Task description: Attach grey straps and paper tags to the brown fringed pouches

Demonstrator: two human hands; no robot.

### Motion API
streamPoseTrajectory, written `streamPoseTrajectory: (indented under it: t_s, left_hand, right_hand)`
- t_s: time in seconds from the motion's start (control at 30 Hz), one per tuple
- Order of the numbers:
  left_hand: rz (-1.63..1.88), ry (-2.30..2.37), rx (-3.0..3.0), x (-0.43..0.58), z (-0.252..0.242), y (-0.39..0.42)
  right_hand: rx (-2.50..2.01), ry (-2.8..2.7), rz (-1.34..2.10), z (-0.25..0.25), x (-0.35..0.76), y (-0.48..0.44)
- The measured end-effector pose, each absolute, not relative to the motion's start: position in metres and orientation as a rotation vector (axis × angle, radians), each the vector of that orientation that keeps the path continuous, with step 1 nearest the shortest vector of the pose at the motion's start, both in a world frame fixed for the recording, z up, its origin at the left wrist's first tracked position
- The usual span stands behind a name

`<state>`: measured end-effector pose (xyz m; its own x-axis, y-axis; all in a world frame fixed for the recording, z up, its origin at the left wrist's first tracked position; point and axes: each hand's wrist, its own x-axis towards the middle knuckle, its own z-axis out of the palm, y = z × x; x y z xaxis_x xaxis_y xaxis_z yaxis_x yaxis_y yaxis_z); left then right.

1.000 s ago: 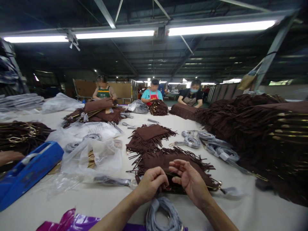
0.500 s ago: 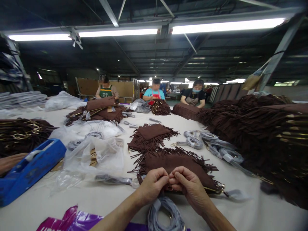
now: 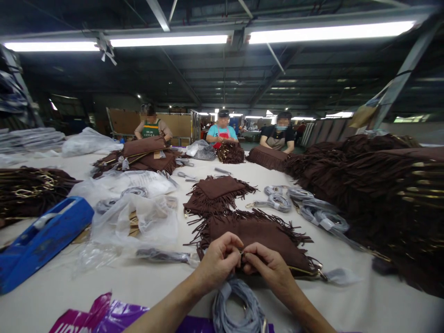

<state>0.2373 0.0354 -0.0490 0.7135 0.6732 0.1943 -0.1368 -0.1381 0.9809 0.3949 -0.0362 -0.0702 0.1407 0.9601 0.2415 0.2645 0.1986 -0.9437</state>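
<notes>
My left hand point(image 3: 222, 259) and my right hand point(image 3: 265, 263) meet at the near edge of a brown fringed bag point(image 3: 249, 233). Both have their fingertips pinched together on a small dark piece between them, too small to make out. The bag lies flat, with a gold zip along its near side and a clasp in clear plastic point(image 3: 342, 276) at its right corner. Just below my hands lies a coiled grey wrapped strap point(image 3: 222, 307). A second fringed bag point(image 3: 218, 189) rests beyond the first.
A blue tape dispenser point(image 3: 52, 240) stands at the left, beside a clear plastic bag point(image 3: 138, 226). Wrapped straps point(image 3: 321, 215) and a high pile of fringed bags point(image 3: 364, 185) are on the right. Purple packaging point(image 3: 118, 319) lies at the front. Several people work across the table.
My left hand has turned slightly and risen, and a dark bit now shows between my fingertips. A hand near the tape dispenser has left the view.
</notes>
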Motion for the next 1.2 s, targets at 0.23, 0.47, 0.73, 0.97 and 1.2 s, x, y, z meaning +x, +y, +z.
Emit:
streamPoseTrajectory:
  t_s: [0.23,0.47,0.73,0.97,1.2]
  left_hand:
    - [0.762,0.425,1.602,0.238,-0.052,0.037]
    - [0.749,0.441,1.631,0.238,-0.052,0.037]
    - [0.787,0.483,1.707,0.239,-0.052,0.035]
    - [0.819,0.485,1.809,0.238,-0.043,0.037]
    - [0.682,0.49,1.65,0.236,-0.05,0.038]
  right_hand:
    - [-1.268,-1.316,0.837,-0.068,0.392,-0.036]
    - [-1.268,-1.372,0.829,-0.066,0.39,-0.037]
    - [-1.37,-1.716,0.403,-0.064,0.392,-0.042]
    - [-1.368,-1.726,0.306,-0.066,0.383,-0.043]
    - [-1.379,-1.564,0.455,-0.062,0.386,-0.042]
